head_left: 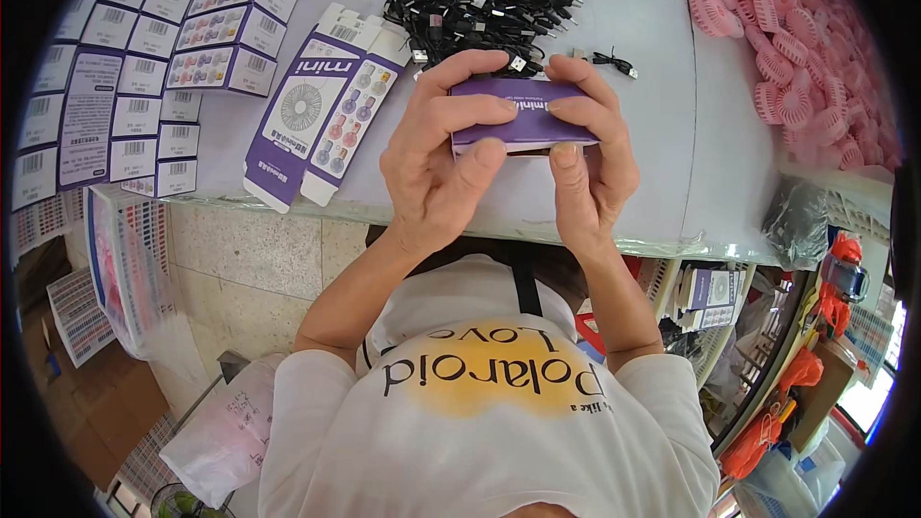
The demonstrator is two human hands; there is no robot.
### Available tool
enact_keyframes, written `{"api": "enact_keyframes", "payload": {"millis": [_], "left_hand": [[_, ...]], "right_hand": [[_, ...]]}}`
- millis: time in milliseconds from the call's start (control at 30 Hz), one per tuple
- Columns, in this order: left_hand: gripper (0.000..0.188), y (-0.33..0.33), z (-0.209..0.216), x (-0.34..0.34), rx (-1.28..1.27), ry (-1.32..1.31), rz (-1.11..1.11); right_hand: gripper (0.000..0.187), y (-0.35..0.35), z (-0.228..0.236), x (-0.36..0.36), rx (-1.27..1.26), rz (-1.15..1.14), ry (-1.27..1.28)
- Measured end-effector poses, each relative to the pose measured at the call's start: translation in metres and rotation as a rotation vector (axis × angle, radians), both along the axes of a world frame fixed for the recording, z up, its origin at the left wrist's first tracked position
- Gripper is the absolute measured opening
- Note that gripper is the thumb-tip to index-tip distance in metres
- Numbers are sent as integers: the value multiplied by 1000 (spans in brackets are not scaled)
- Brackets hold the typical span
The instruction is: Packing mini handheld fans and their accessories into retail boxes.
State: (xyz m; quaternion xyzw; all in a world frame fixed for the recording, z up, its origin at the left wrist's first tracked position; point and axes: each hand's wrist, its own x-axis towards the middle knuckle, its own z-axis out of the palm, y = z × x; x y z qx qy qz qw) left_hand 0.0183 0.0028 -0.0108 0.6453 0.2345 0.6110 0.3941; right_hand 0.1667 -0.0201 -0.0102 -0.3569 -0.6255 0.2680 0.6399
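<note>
Between my two hands is a small purple and white cardboard box (523, 113), held over the table's near edge. My left hand (443, 149) grips its left end, fingers over the top and thumb at the side facing me. My right hand (593, 149) grips the other end in the same way, thumb along the near edge. A narrow dark gap shows along that near edge by the right thumb; what lies inside cannot be made out. Just beyond the box lies a heap of black charging cables (484, 5). An unfolded flat carton (321, 115) with fan pictures rests left of my hands.
Stacked purple and white boxes (144, 67) fill the table's left side. Pink handheld fans (787, 58) are piled at the far right. One loose cable (614, 62) lies right of the heap. Below the table at right are crates and a bundle of boxes (710, 297).
</note>
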Motion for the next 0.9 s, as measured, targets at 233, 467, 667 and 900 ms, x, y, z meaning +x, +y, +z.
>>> {"api": "enact_keyframes", "payload": {"millis": [233, 467, 667, 900], "left_hand": [[21, 5, 3, -10, 90, 99, 27], [26, 7, 3, -22, 275, 426, 3], [31, 4, 5, -24, 342, 561, 74], [51, -17, 4, 4, 281, 530, 272]], "right_hand": [[26, 2, -3, 13, 80, -61, -255], [22, -4, 4, 11, 4, -93, -234], [29, -9, 18, 8, -57, -173, -192], [51, -25, 33, 4, -625, 11, 221]]}}
